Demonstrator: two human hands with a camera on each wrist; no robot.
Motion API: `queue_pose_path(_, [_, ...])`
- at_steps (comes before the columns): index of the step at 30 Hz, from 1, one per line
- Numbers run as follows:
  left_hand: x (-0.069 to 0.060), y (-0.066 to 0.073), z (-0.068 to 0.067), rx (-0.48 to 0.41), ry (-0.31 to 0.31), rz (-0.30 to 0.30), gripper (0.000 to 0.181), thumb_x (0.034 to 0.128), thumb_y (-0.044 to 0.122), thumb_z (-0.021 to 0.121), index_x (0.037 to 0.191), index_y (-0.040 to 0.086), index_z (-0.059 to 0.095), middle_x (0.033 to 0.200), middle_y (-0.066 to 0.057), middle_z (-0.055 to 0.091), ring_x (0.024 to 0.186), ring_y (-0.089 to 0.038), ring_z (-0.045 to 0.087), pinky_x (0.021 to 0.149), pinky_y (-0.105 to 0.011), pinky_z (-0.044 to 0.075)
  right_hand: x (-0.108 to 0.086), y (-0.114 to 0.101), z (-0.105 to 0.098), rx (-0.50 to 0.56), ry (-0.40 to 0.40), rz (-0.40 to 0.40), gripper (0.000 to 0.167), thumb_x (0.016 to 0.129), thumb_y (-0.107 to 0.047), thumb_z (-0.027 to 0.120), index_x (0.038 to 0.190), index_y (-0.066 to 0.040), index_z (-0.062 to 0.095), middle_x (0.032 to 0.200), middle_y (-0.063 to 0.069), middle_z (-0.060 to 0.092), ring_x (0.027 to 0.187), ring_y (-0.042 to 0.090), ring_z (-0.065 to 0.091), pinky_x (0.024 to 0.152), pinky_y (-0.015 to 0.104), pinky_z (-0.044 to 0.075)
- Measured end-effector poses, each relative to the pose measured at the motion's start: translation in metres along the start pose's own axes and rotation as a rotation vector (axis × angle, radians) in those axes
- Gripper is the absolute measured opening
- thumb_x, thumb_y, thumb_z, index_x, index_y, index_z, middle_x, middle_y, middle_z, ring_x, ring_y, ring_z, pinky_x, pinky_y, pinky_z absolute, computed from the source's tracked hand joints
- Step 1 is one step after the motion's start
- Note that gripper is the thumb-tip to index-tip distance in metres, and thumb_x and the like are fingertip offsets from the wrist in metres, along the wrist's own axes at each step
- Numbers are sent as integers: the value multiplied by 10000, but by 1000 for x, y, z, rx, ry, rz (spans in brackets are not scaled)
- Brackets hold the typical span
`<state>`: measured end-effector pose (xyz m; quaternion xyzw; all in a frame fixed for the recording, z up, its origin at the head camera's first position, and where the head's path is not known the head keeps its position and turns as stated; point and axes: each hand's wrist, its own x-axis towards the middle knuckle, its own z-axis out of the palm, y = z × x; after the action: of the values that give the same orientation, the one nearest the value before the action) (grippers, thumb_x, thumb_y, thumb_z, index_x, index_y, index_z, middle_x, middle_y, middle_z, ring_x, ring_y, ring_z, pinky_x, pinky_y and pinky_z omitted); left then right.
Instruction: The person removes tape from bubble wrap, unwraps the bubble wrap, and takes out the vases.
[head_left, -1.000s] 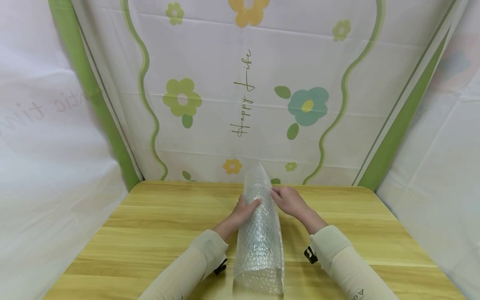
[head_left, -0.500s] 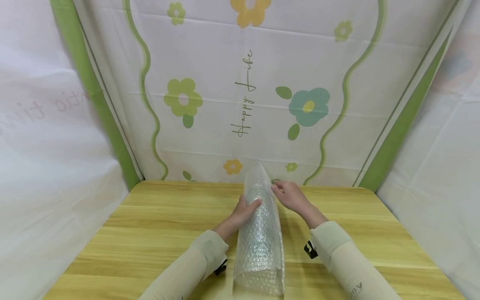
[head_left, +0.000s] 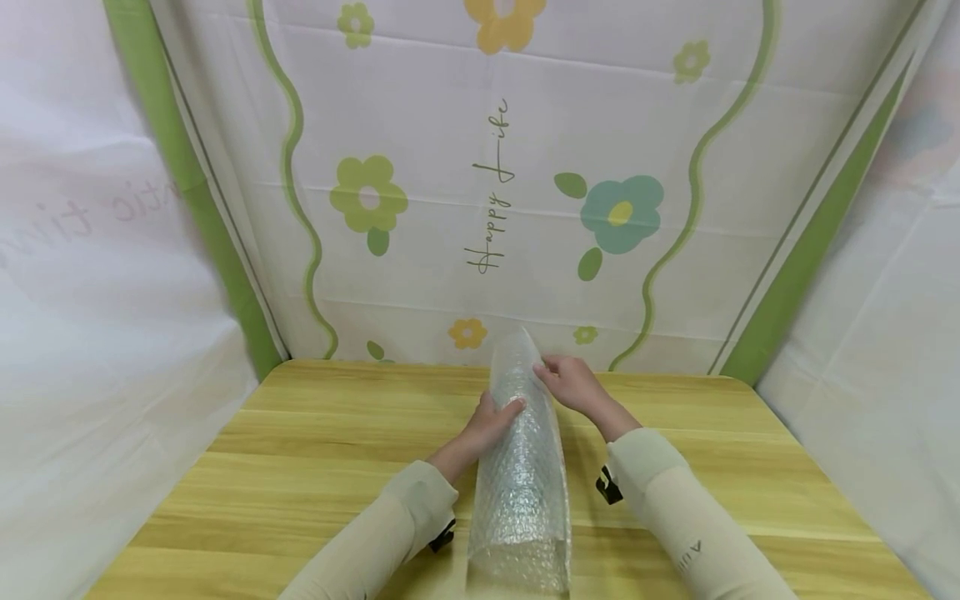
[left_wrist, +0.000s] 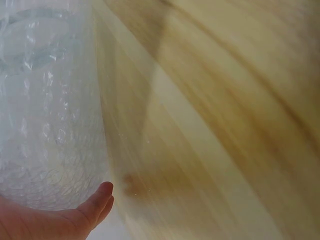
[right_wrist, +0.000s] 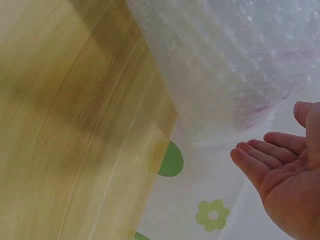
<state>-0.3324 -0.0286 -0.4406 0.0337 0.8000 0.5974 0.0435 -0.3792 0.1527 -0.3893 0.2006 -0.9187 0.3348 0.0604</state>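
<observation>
A long roll of clear bubble wrap (head_left: pixel 517 467) lies lengthwise on the wooden table, its near end open and its far end narrower. My left hand (head_left: pixel 483 427) holds it from the left, thumb on top; in the left wrist view the fingers (left_wrist: pixel 95 207) bend along its side. Through the wrap (left_wrist: pixel 45 100) faint bluish bands show, but what they belong to is unclear. Close to the far right edge of the wrap is my right hand (head_left: pixel 573 385). In the right wrist view that hand (right_wrist: pixel 290 180) has loosely bent fingers and a thumb apart, with nothing between them.
The light wooden table (head_left: pixel 322 450) spreads to both sides of the wrap. Behind its far edge hangs a white cloth (head_left: pixel 420 283) with printed flowers. More white cloth (head_left: pixel 862 333) with green edging encloses the sides.
My right hand has loosened from the wrap's right edge, then shifted slightly up and left. The left hand and the wrap have stayed in place.
</observation>
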Motion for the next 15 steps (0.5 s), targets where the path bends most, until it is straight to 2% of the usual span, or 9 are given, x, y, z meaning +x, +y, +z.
queue_pose_path(7, [-2,3,0,0,-5,3,839,931,443,554,1461,-85,176,1388,-274,386,1255,-397,414,1020,-552,364,6,0,4,27,-29,20,547,1014,-297,505,1342,139,473,1326,292,518,1195,419,521,980,511,430])
queue_pose_path(15, [-2,2,0,-1,-7,19,815,934,444,548,1443,-91,202,1338,-264,423,1207,-378,453,992,-538,397,12,1,8,18,-36,61,643,988,-395,537,1348,134,470,1337,287,511,1190,403,532,967,487,449])
